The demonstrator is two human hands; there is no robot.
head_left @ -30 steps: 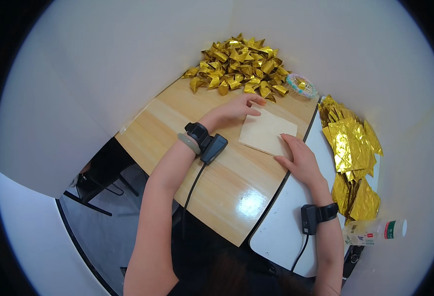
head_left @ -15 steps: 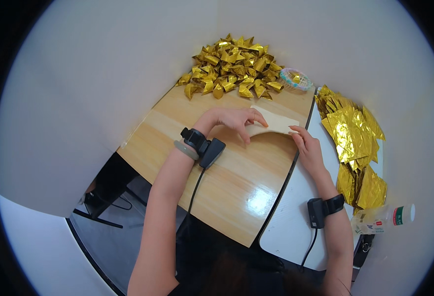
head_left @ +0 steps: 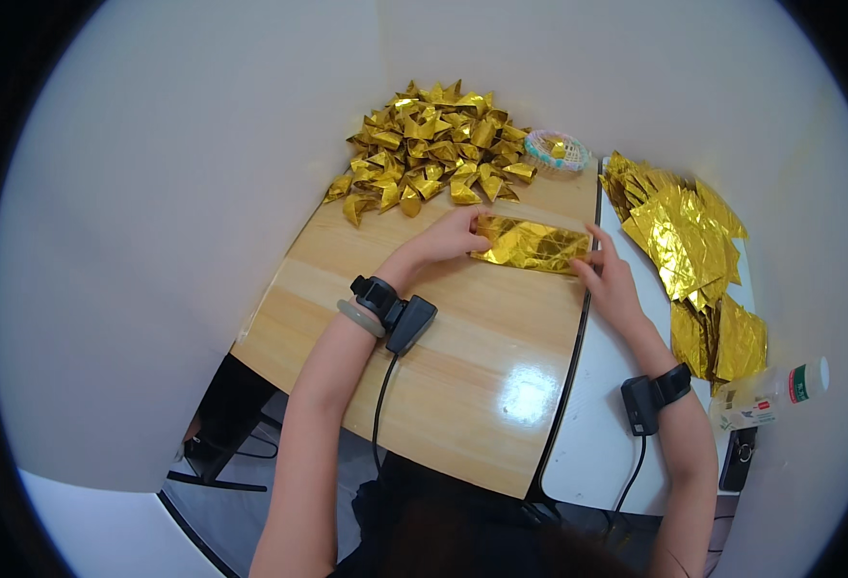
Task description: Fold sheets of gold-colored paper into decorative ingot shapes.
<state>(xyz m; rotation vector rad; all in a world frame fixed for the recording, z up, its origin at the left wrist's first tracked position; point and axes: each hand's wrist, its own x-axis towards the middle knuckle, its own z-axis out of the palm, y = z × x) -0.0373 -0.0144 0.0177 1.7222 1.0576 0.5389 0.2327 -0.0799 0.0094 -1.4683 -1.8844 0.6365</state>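
Observation:
Between my two hands is a sheet of gold foil paper [head_left: 530, 244], a wide strip with its shiny gold side showing. My left hand [head_left: 453, 237] pinches its left end between thumb and fingers. At the right end my right hand [head_left: 613, 279] grips it, with the thumb on the near edge and a finger at the far corner. The strip is over the wooden tabletop; whether it touches the wood I cannot tell. Beyond it lies a heap of folded gold paper pieces [head_left: 433, 144]. To the right is a stack of flat gold foil sheets [head_left: 674, 241].
A small pastel-rimmed basket [head_left: 557, 151] stands right of the heap, a gold piece in it. A clear plastic bottle [head_left: 766, 395] lies at the right edge of the white table [head_left: 578, 433], which adjoins the wooden table [head_left: 424, 385]. Walls enclose both sides. Cables hang from my wrist devices.
The paper showed its pale side and was bent; now its gold side faces up as a flatter strip. My left hand has closed on its left end. The whole view has shifted slightly.

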